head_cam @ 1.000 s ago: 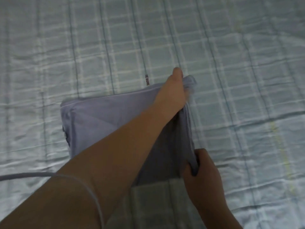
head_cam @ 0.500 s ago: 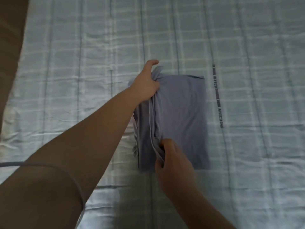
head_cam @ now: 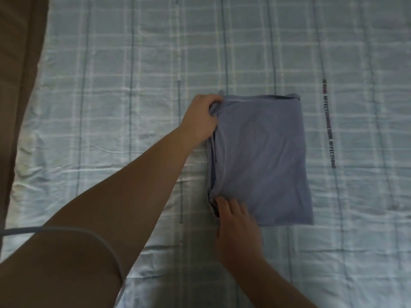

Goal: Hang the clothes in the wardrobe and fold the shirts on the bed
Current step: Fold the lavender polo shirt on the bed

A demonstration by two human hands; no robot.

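I see the shirt [head_cam: 262, 161] lying flat on the bed [head_cam: 111, 96], folded into a rough rectangle, its stacked layer edges on the side facing both hands. It sits between the two hands and extends away from them to the right.

Left hand [head_cam: 200, 116]: positioned at the far left corner of the shirt. The fingers [head_cam: 211, 101] are curled over a bunched bit of fabric at that corner, closed on it (a pinch-type grip, thumb side hidden under the cloth). The left forearm runs from the lower left of the view up to this corner.

Right hand [head_cam: 235, 223]: positioned at the near left corner of the shirt. The fingers [head_cam: 224, 203] lie on the top layer, held close together, with the tips at the stacked edges. I cannot tell whether they pinch the fabric or only press on it.

The two hands are well apart, one at each end of the shirt's left edge.

A thin white cable [head_cam: 73, 231] crosses over the left upper arm, near the bottom of the view. Left of the left arm, beyond the bed's edge, I see a brown surface [head_cam: 20, 63]. A line of printed text [head_cam: 328, 127] runs on the bedsheet just right of the shirt, on the side away from both hands.
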